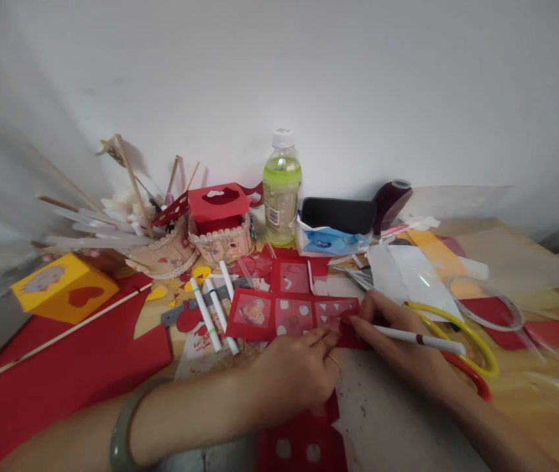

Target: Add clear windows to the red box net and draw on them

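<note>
Centrally, a red cut-out card (pixel 293 308) was laid flat on the table (pixel 407 419), its windowed panels spread in a cross. The left hand (pixel 293 373) was pressed on the card's near-middle panel, fingers together and flat, clamped on nothing. The right hand (pixel 397 341) was closed around a white pen (pixel 419 339), held low with the tip at the card's right panel. Left of the card, three white marker pens (pixel 213 308) were lying side by side. Farther back, a green drink bottle (pixel 282 187) was standing upright, with a red box (pixel 217 219) to its left and a phone (pixel 338 214) on a tissue pack (pixel 331 240) to its right. A yellow box (pixel 63 287) was seen far left. Yellow and red loops (pixel 476 347), just beside the right hand, were crowding that side, with clear plastic sheets (pixel 409 272) beyond.
</note>
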The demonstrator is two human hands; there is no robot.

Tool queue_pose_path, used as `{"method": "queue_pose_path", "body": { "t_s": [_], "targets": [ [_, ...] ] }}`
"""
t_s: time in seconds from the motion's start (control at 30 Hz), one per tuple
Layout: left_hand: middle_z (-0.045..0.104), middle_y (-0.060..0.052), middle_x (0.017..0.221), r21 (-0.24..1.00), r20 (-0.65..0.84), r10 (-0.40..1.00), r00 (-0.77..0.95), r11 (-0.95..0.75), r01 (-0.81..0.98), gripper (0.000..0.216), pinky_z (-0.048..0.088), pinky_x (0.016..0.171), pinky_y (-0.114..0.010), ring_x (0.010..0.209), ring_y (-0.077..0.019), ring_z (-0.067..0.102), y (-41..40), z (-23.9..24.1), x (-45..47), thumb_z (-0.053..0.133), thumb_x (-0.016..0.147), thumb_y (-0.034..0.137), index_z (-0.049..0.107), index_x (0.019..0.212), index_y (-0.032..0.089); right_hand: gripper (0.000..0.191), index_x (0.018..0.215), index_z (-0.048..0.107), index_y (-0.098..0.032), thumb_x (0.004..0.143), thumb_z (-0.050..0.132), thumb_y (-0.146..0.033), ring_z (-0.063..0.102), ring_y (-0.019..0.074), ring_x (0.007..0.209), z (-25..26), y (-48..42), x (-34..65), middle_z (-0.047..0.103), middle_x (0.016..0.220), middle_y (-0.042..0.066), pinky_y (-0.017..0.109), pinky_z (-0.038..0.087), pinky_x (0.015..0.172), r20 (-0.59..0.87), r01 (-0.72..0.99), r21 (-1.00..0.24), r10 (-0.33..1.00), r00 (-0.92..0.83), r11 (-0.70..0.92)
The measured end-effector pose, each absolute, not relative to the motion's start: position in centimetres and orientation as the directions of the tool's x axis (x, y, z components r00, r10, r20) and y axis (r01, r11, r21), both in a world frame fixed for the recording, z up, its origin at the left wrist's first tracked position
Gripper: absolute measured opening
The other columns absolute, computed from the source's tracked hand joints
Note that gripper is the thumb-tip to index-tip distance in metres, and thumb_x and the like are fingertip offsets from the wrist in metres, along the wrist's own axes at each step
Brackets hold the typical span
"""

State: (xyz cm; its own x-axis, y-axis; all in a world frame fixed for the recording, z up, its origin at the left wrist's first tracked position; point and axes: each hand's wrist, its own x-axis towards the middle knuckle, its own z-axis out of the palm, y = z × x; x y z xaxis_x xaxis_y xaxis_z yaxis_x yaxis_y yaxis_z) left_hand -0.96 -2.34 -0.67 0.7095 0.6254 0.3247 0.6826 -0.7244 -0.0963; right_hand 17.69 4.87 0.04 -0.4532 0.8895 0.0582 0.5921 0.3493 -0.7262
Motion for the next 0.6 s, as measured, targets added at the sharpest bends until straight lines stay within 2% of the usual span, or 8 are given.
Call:
{"method": "queue_pose_path", "body": {
  "t_s": [0.6],
  "targets": [
    [0.064,-0.020,0.113,-0.069,0.316,0.635,0.705,-0.726,0.685,0.018,0.059,0.071,-0.030,0.103,-0.0252,0.064,-2.40,-0.70,-0.97,0.050,0.085,0.007,0.061,0.099,0.002,0.022,0.067,0.042,-0.022,0.084,0.051,-0.032,0.045,0.0127,0.059,0.13,4.87,17.57,0.049,0.062,-0.004,0.025,0.036,0.053,0.049,0.584,-0.734,0.885,-0.462,0.346]
  ]
}}
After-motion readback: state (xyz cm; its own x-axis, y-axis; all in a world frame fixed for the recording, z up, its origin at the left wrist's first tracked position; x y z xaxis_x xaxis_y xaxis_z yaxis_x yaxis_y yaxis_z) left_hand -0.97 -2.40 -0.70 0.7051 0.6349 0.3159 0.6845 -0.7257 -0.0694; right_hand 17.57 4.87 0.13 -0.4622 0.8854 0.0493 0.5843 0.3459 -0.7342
